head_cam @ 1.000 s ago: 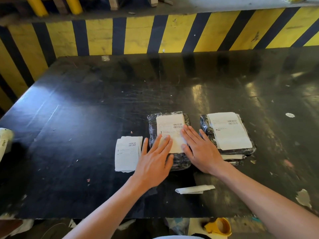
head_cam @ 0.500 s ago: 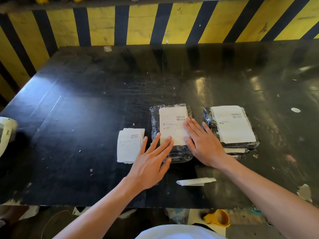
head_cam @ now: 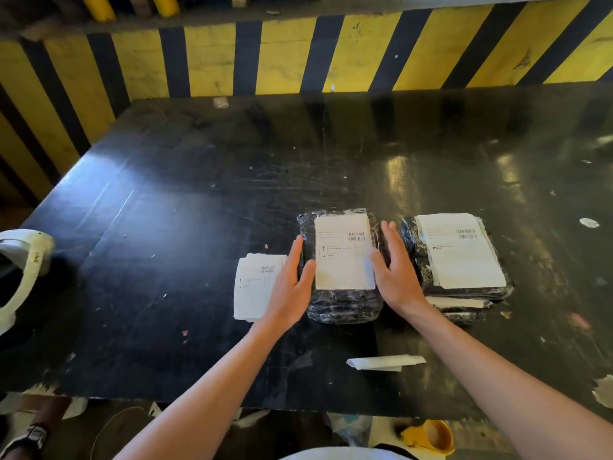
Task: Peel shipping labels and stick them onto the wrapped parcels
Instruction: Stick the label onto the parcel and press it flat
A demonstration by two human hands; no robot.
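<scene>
A parcel in dark plastic wrap (head_cam: 343,305) lies near the table's front, and a white shipping label (head_cam: 343,257) is stuck flat on its top. My left hand (head_cam: 292,287) presses against its left side with the thumb over the top edge. My right hand (head_cam: 398,273) presses against its right side, its thumb touching the label's edge. To the left, partly under my left hand, sits a small stack of loose labels (head_cam: 252,287). A pile of labelled parcels (head_cam: 461,250) stands just to the right.
A peeled backing strip (head_cam: 384,362) lies near the front edge of the black table (head_cam: 166,260). A white device (head_cam: 23,260) sits at the left edge. A yellow-and-black striped wall (head_cam: 298,61) closes the far side. A yellow object (head_cam: 431,436) is on the floor below.
Both hands have slid off the label, where they lay flat, to the parcel's left and right sides. The label now shows whole.
</scene>
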